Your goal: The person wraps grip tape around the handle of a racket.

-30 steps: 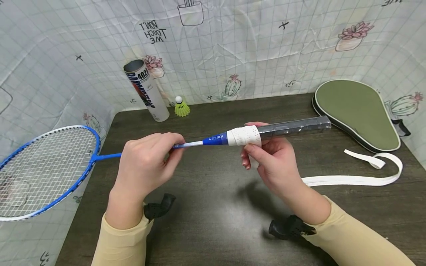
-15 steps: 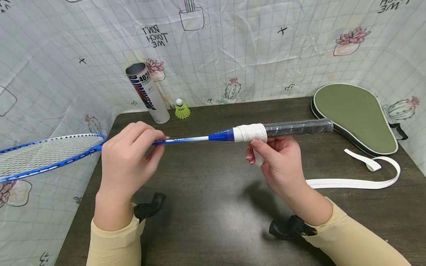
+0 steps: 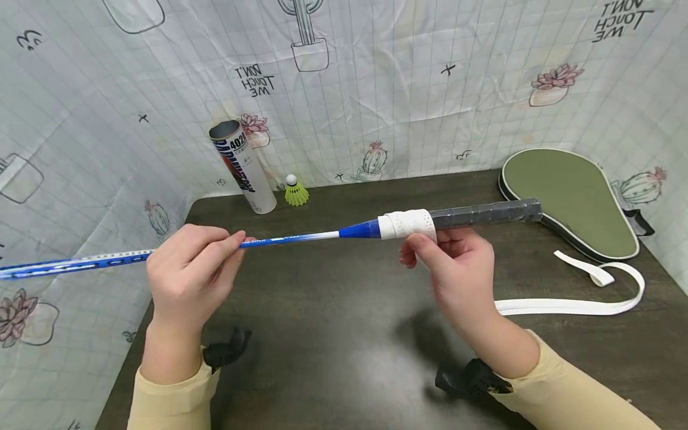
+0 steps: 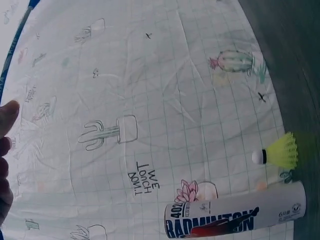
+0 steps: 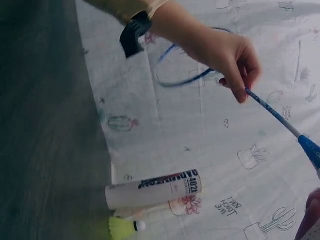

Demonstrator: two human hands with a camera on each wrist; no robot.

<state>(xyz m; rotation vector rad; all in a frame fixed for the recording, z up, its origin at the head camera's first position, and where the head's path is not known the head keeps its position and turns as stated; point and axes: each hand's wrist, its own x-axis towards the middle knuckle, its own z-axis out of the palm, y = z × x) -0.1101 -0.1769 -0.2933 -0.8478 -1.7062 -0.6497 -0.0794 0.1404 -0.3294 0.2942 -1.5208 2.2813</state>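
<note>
In the head view a badminton racket (image 3: 290, 239) is held nearly level above the table. My left hand (image 3: 193, 275) pinches its blue-and-white shaft between thumb and fingers; the head of the racket, seen edge-on, reaches out to the left. White perforated grip tape (image 3: 407, 224) is wrapped around the front of the handle, beside the blue cone. Farther right the dark handle (image 3: 486, 214) is bare. With the thumb at the tape's lower edge and the other fingers curled beneath, my right hand (image 3: 462, 275) pinches the tape. In the right wrist view the left hand (image 5: 237, 62) grips the shaft.
A shuttlecock tube (image 3: 244, 170) stands at the back left, next to a yellow shuttlecock (image 3: 296, 193). An olive racket case (image 3: 570, 206) lies at the right. A white strip (image 3: 570, 307) curls on the dark table (image 3: 322, 358); its left end is hidden behind my right wrist.
My left hand has slid left along the shaft, away from the blue cone. The racket has turned about its length, so its head shows edge-on. My right hand has shifted slightly right, still pinching the tape.
</note>
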